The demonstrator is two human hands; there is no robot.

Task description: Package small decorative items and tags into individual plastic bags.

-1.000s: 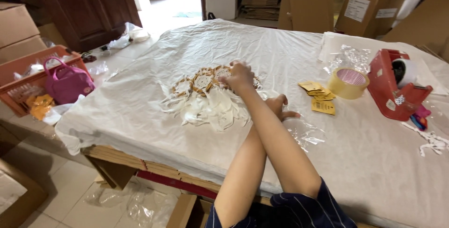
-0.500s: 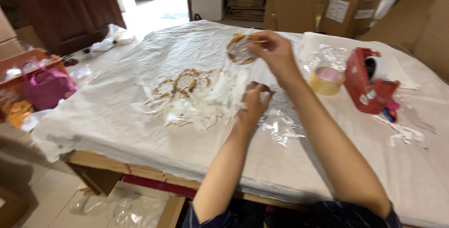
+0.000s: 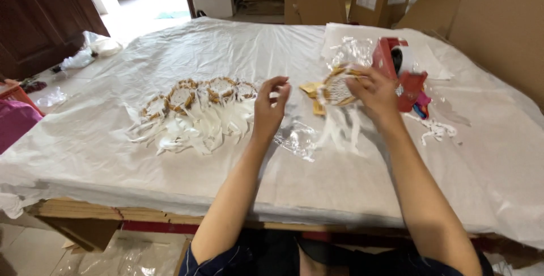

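Note:
My right hand [image 3: 374, 92] holds a small dreamcatcher [image 3: 338, 88] with a woven brown ring and white feathers hanging down, lifted above the table right of centre. My left hand [image 3: 271, 109] hovers beside it with fingers apart and nothing in it, just above a crumpled clear plastic bag [image 3: 297, 139]. A row of several similar dreamcatchers [image 3: 195, 103] with white feathers lies on the table to the left of my left hand.
A white plastic sheet [image 3: 141, 162] covers the table. A red tape dispenser [image 3: 399, 72] stands behind my right hand, with yellow tags [image 3: 311, 90] and clear bags [image 3: 354, 49] nearby. Cardboard boxes [image 3: 498, 21] rise at the back right. A pink bag [image 3: 14, 126] sits at the far left.
My right hand has carried one dreamcatcher from the pile across to the right. My left hand has lifted off the table. The view has shifted rightward.

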